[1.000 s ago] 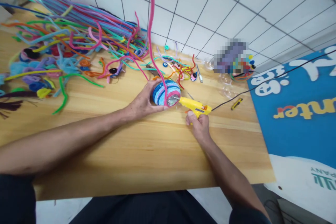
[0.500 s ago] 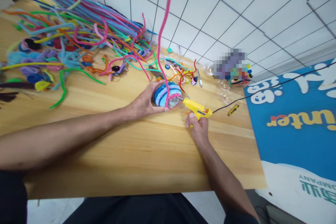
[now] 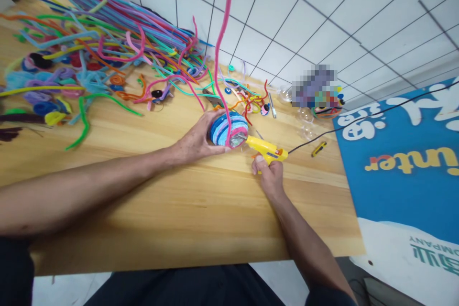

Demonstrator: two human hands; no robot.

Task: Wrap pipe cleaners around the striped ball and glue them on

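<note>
My left hand (image 3: 195, 139) is closed around a ball wrapped in blue, light blue and pink pipe cleaner (image 3: 225, 129). A bare, shiny clear patch shows at its right end. From that end a long pink pipe cleaner (image 3: 221, 40) rises free, its upper part in front of the tiled wall. My right hand (image 3: 268, 172) grips a yellow hot glue gun (image 3: 266, 148) by its handle. The nozzle is at the bare patch of the ball; whether it touches I cannot tell.
A bundle of pipe cleaners (image 3: 118, 9) and a tangle of loose ones lie at the left and back. A yellow cutter knife (image 3: 319, 149) and clear plastic balls (image 3: 307, 115) are at the right. The gun's black cord (image 3: 315, 139) crosses a blue board (image 3: 401, 186).
The glue gun in my right hand has moved slightly left, bringing its nozzle further over the ball's bare patch. My left hand still holds the ball in the same place.
</note>
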